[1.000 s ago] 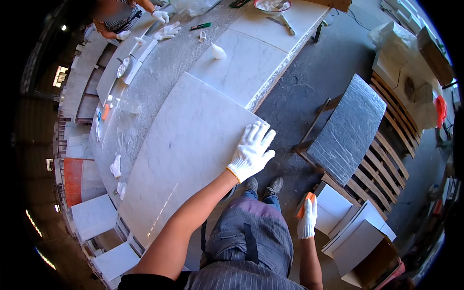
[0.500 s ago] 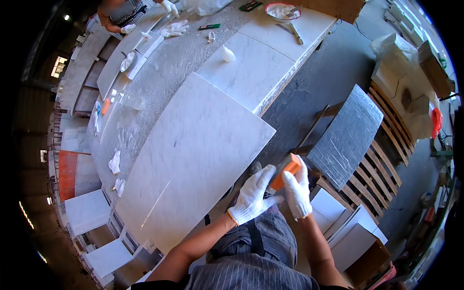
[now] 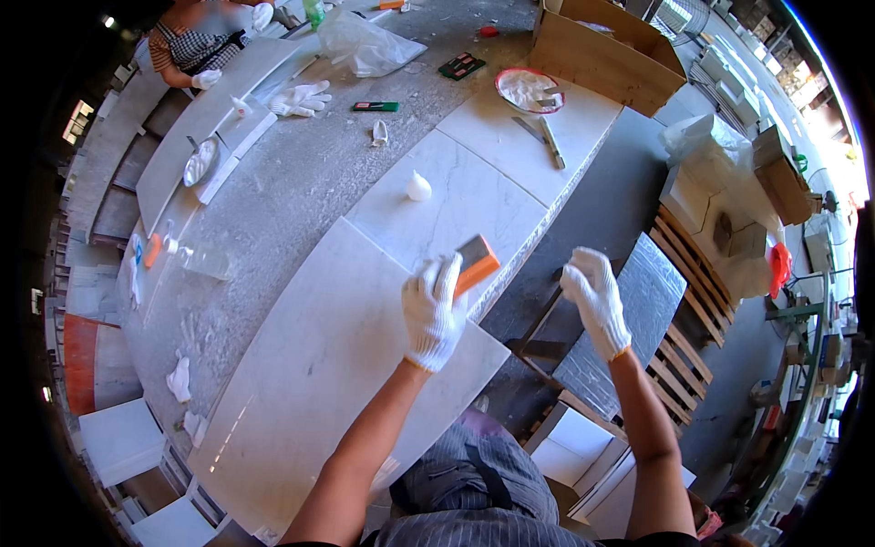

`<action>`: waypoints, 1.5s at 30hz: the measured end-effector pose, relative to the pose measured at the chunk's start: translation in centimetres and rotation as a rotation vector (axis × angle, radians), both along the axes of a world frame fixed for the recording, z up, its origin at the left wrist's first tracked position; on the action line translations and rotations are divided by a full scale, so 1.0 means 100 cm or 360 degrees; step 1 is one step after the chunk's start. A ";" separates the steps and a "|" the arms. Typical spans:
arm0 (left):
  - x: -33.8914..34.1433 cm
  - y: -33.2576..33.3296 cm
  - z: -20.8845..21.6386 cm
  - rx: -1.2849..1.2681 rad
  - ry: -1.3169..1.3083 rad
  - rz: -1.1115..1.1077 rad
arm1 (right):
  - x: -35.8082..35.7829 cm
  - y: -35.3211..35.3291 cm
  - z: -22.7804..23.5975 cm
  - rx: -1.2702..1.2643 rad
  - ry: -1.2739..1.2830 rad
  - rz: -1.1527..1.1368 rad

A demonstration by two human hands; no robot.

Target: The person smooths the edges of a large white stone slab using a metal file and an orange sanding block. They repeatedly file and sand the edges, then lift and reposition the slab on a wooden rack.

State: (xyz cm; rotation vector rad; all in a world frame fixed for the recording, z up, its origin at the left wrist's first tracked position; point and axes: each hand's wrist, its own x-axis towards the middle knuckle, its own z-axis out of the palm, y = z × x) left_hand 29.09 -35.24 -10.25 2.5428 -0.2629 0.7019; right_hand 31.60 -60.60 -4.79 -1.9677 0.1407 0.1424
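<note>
At the far left an orange-red panel (image 3: 80, 365) stands beside pale slabs, and next to it a white slab (image 3: 118, 442) lies below the counter (image 3: 314, 169), whose grey top is dusty with white. Along the counter's left edge sit an orange-handled tool (image 3: 152, 252), a crumpled white glove or cloth (image 3: 180, 379) and a clear plastic bottle (image 3: 208, 263) on its side. Further up, a co-worker (image 3: 187, 41) in a checked apron and white gloves bends over a narrow slab, near a bowl (image 3: 199, 164) of white material. A loose white glove (image 3: 301, 100), a clear plastic bag (image 3: 365, 46) and a flat green-and-black case (image 3: 375, 107) follow. In the middle, a large white marble slab (image 3: 319, 319) meets another marble slab (image 3: 460, 187), on which a small white squeeze bottle (image 3: 418, 187) stands. Of the two gloved hands, the left hand (image 3: 433, 314) grips an orange block (image 3: 477, 269) with a dark grey face, raised above the seam between these slabs. Beyond it are a red-rimmed bowl (image 3: 524, 89) of white paste, a long-handled scraper (image 3: 552, 146) and an open cardboard box (image 3: 602, 55). The right hand (image 3: 597, 305) hangs half-curled and relaxed, well apart from the block, over the edge of a dark grey veined slab (image 3: 654, 301); to its right lie a wooden pallet (image 3: 694, 273) and a red plastic bag (image 3: 780, 269)
</note>
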 end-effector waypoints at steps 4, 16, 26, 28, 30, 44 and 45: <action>0.063 0.008 -0.033 0.0373 0.0162 0.0055 | 0.105 0.002 -0.009 -0.0497 -0.0400 0.0133; 0.042 0.031 -0.040 0.0188 0.0436 0.0002 | 0.391 -0.051 -0.041 -0.1617 -0.0890 -0.0033; 0.041 0.032 -0.037 0.0190 0.0511 0.0078 | 0.474 -0.080 -0.064 -0.1930 -0.0676 0.0334; 0.042 0.026 -0.037 0.0160 0.0542 0.0073 | 0.475 -0.118 -0.060 -0.2156 -0.0724 0.0304; 0.043 0.022 -0.045 0.0068 0.0379 0.0025 | 0.453 -0.166 -0.029 -0.1426 -0.0381 0.0120; -0.087 -0.035 -0.044 0.0431 0.0647 -0.0141 | -0.022 -0.069 -0.122 0.1146 0.0567 -0.0428; -0.098 -0.053 -0.025 0.0482 0.1010 -0.0388 | -0.041 -0.058 -0.122 0.1103 0.0571 -0.0385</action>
